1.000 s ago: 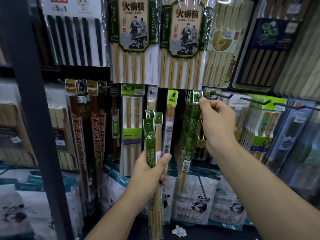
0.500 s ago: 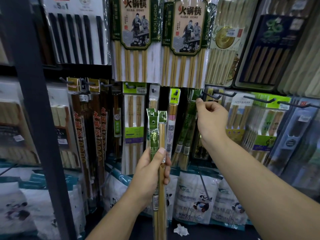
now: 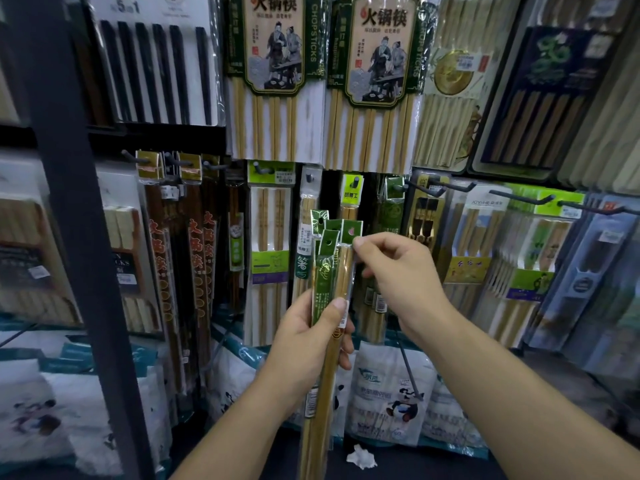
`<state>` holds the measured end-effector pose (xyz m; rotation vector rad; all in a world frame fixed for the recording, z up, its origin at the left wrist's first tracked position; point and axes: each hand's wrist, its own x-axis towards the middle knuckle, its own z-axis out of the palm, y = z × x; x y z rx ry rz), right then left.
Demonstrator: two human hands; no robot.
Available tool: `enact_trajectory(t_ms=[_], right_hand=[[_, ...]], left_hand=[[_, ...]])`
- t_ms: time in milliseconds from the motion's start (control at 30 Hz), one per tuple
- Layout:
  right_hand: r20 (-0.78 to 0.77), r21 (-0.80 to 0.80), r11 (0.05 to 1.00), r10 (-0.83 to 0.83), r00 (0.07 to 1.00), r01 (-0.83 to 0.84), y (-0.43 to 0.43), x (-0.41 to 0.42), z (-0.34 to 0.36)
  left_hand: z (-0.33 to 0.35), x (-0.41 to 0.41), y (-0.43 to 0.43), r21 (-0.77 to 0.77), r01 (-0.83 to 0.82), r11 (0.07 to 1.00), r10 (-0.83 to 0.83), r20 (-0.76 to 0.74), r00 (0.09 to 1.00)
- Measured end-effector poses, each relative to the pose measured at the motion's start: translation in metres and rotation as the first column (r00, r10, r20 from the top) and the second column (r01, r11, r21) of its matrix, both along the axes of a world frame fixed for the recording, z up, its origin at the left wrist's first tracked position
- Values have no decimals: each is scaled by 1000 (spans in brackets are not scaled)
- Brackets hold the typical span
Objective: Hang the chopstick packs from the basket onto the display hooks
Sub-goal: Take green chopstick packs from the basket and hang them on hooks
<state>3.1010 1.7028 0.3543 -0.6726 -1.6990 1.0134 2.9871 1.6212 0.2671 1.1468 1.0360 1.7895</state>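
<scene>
From the head view, the left hand (image 3: 308,341) is holding a bundle of chopstick packs (image 3: 325,282) upright in front of the display. Its grip is wrapping the middle of the bundle, with the thumb pressing on the front. The green headers are fanning out at the top, their punched holes showing. The long bamboo ends are hanging down past the wrist.

The right hand (image 3: 401,275) is hovering just beside the bundle with its fingers curled. One fingertip (image 3: 358,241) is touching the right edge of the nearest header. I cannot tell whether that grip is pinching the pack or only resting against it.

Behind the bundle, hung green packs (image 3: 393,211) are dangling from one peg. The display hooks (image 3: 450,186) to their right are jutting forward, their dark upturned tips standing clear of the packs behind.

A black post (image 3: 69,237) is closing off the left side, well apart from both hands. Large hot-pot chopstick cards (image 3: 377,64) are hanging overhead, their lower edges ending above the headers. Panda bags (image 3: 391,393) are standing below, and a scrap of white paper (image 3: 360,457) is lying in front of them.
</scene>
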Motion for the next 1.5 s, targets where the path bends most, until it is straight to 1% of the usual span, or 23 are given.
enact_trajectory(t_ms=[67, 167, 233, 267, 367, 500, 700, 900, 1100, 1267, 1500], right_hand=[[4, -19, 999, 36, 999, -36, -3, -1, 1], [-9, -33, 999, 34, 999, -34, -5, -1, 1], [-53, -44, 999, 8, 999, -10, -4, 0, 3], [-86, -56, 998, -7, 996, 2, -3, 1, 6], [-183, -68, 997, -53, 982, 41, 1, 5, 17], [-248, -35, 995, -102, 963, 96, 6, 9, 29], [-248, 5, 983, -176, 953, 183, 11, 11, 31], [-256, -31, 983, -182, 949, 180, 16, 10, 35], [-274, -33, 980, -196, 942, 194, 19, 9, 35], [-293, -60, 975, -222, 930, 214, 22, 6, 34], [-320, -57, 976, -218, 922, 211, 26, 3, 33]], left_hand=[[0, 0, 1, 5, -2, 1000, 2, 6, 1000], [-2, 0, 1, 16, 17, 1000, -17, 30, 999], [-3, 0, 1, 17, 18, 1000, -19, 60, 998], [-3, 0, 1, 10, -9, 1000, 9, 51, 999], [-5, -2, 2, 25, -102, 995, 102, -32, 994], [-5, -3, 4, 30, -81, 996, 81, -16, 997], [-7, -3, 6, 21, -59, 998, 59, -3, 998], [-7, -1, 6, 9, -56, 998, 56, 3, 998], [-7, 0, 3, -4, -79, 997, 79, -25, 997], [-5, 2, 1, -6, -75, 997, 75, -14, 997], [-4, 1, 1, -2, -61, 998, 61, -9, 998]])
